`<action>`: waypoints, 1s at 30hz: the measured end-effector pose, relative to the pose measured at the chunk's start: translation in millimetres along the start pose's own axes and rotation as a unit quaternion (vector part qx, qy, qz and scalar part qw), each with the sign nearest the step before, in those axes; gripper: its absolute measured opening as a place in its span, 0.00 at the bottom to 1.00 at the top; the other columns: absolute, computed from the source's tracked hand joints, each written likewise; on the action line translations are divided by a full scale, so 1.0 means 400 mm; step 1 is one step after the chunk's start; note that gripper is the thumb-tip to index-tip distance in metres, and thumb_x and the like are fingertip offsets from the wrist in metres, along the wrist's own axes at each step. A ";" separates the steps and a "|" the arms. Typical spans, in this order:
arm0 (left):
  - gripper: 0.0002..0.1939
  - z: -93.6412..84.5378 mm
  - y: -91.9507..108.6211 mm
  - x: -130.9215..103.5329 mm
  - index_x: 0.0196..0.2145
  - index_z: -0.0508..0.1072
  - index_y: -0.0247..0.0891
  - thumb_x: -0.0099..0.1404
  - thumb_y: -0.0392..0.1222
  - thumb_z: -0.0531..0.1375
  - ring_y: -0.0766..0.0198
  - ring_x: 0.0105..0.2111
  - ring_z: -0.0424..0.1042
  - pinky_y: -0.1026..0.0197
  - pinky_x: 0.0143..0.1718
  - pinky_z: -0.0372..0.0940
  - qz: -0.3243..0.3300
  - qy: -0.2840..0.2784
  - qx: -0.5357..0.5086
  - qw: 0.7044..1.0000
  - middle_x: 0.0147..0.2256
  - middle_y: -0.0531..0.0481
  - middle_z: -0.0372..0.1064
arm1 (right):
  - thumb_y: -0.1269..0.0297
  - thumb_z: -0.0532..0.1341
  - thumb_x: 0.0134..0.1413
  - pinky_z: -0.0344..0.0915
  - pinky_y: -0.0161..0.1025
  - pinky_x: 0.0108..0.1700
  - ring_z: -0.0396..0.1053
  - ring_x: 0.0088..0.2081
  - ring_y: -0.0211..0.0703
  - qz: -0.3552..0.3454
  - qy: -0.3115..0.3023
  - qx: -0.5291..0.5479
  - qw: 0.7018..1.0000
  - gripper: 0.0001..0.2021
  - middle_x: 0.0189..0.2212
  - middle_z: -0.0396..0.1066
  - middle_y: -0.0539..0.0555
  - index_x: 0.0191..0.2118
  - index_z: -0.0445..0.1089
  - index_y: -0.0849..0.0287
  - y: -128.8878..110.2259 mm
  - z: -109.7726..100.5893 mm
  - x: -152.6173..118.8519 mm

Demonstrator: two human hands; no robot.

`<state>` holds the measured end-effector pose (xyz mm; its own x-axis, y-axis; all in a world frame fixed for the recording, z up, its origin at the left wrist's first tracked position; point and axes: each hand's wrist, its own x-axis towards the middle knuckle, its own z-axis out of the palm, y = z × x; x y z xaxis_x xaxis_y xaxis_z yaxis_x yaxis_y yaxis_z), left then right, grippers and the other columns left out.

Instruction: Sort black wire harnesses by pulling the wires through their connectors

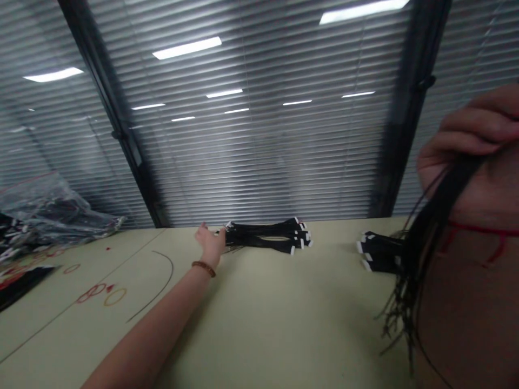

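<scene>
My left hand (211, 243), with a brown bracelet at the wrist, reaches out to the left end of a pile of black cord bundles (263, 236) with white ends. Its fingertips are at the bundles' edge, with thumb and fingers apart. Close to the camera at the right, my right hand (466, 140) is closed round a black cord bundle (430, 232), whose frayed ends hang down. A red cord (482, 229) crosses my right wrist. Partly behind the held bundle lie more black bundles with white ends (379, 253).
Red and yellow rubber bands (115, 297) and a single thin dark cord (172, 270) lie on the pale table (259, 324). A clear plastic bag (60, 210) stands at the far left. Behind the table are window blinds (263, 135).
</scene>
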<state>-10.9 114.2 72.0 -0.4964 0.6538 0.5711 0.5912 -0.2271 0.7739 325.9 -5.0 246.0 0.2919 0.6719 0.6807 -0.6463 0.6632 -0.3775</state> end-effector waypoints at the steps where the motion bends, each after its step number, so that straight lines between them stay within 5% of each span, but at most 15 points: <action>1: 0.19 -0.015 0.000 0.016 0.52 0.65 0.36 0.65 0.43 0.57 0.53 0.48 0.67 0.45 0.46 0.65 0.006 0.013 0.013 1.000 0.52 0.42 0.63 | 0.58 0.36 0.68 0.45 0.21 0.13 0.50 0.12 0.22 0.003 0.003 0.007 1.000 0.22 0.13 0.52 0.40 0.26 0.55 0.59 0.011 0.011 0.000; 4: 0.19 -0.042 0.027 0.037 0.52 0.65 0.37 0.64 0.42 0.58 0.50 0.50 0.64 0.42 0.49 0.62 0.047 -0.005 0.024 0.999 0.54 0.42 0.60 | 0.60 0.37 0.68 0.38 0.24 0.12 0.43 0.11 0.25 0.015 0.057 0.028 0.998 0.21 0.13 0.45 0.41 0.25 0.53 0.59 0.047 0.048 -0.008; 7: 0.11 -0.048 0.108 0.011 0.43 0.70 0.34 0.62 0.38 0.59 0.53 0.47 0.65 0.46 0.48 0.62 0.108 -0.110 -0.005 0.988 0.47 0.42 0.65 | 0.64 0.39 0.65 0.38 0.26 0.14 0.41 0.12 0.26 -0.027 0.129 0.037 0.991 0.17 0.16 0.41 0.42 0.26 0.55 0.59 0.083 0.069 -0.018; 11: 0.08 -0.081 0.253 -0.108 0.38 0.69 0.38 0.66 0.41 0.52 0.63 0.35 0.68 0.58 0.38 0.66 0.194 -0.290 -0.080 0.934 0.36 0.49 0.69 | 0.62 0.38 0.61 0.40 0.28 0.15 0.42 0.14 0.27 -0.058 0.156 0.046 0.985 0.18 0.16 0.39 0.43 0.28 0.59 0.59 0.112 0.076 -0.032; 14: 0.08 -0.126 0.320 -0.203 0.39 0.66 0.39 0.67 0.43 0.51 0.63 0.36 0.66 0.59 0.39 0.64 0.254 -0.375 -0.101 0.886 0.36 0.49 0.66 | 0.60 0.36 0.61 0.40 0.30 0.15 0.42 0.14 0.27 -0.088 0.170 0.050 0.980 0.19 0.17 0.37 0.43 0.25 0.56 0.59 0.111 0.076 -0.045; 19: 0.11 -0.177 0.347 -0.281 0.44 0.60 0.39 0.63 0.35 0.55 0.61 0.39 0.62 0.58 0.41 0.62 0.357 -0.343 -0.148 0.856 0.39 0.46 0.61 | 0.59 0.34 0.64 0.40 0.30 0.16 0.42 0.14 0.27 -0.116 0.171 0.051 0.977 0.21 0.17 0.36 0.43 0.25 0.55 0.59 0.096 0.071 -0.054; 21: 0.11 -0.183 0.353 -0.306 0.43 0.63 0.40 0.63 0.31 0.53 0.61 0.37 0.64 0.60 0.38 0.62 0.403 -0.414 -0.184 0.796 0.35 0.47 0.64 | 0.60 0.33 0.64 0.39 0.30 0.16 0.42 0.14 0.27 -0.124 0.177 0.048 0.975 0.21 0.17 0.37 0.43 0.25 0.55 0.58 0.096 0.069 -0.052; 24: 0.16 -0.169 0.350 -0.360 0.49 0.64 0.41 0.64 0.34 0.52 0.65 0.29 0.66 0.64 0.29 0.63 0.327 -0.659 -0.149 0.660 0.35 0.48 0.68 | 0.59 0.32 0.63 0.39 0.31 0.16 0.42 0.14 0.27 -0.134 0.176 0.039 0.974 0.22 0.17 0.38 0.43 0.25 0.55 0.58 0.103 0.068 -0.048; 26: 0.29 -0.145 0.329 -0.397 0.59 0.54 0.36 0.60 0.36 0.56 0.68 0.24 0.64 0.63 0.27 0.63 0.206 -0.689 -0.116 0.685 0.40 0.44 0.68 | 0.60 0.33 0.63 0.39 0.31 0.17 0.43 0.14 0.27 -0.131 0.177 0.038 0.975 0.22 0.17 0.38 0.43 0.25 0.55 0.58 0.107 0.066 -0.048; 28: 0.31 -0.117 0.296 -0.425 0.61 0.48 0.36 0.61 0.36 0.53 0.69 0.25 0.63 0.63 0.27 0.63 0.095 -0.625 -0.111 0.767 0.43 0.44 0.66 | 0.61 0.33 0.63 0.40 0.31 0.17 0.42 0.14 0.27 -0.127 0.176 0.033 0.976 0.22 0.17 0.38 0.44 0.24 0.55 0.58 0.109 0.063 -0.050; 30: 0.29 -0.092 0.264 -0.439 0.60 0.48 0.38 0.62 0.35 0.52 0.71 0.24 0.62 0.64 0.26 0.61 0.034 -0.578 -0.130 0.805 0.43 0.45 0.63 | 0.61 0.34 0.63 0.41 0.31 0.16 0.42 0.15 0.29 -0.140 0.159 0.017 0.977 0.23 0.18 0.38 0.45 0.23 0.57 0.57 0.110 0.058 -0.054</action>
<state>115.2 -51.1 63.4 0.5426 0.8347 0.0947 0.3645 -0.3355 0.8687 274.8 2.1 229.3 0.6610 0.5385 0.5226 -0.5316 0.8276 -0.1804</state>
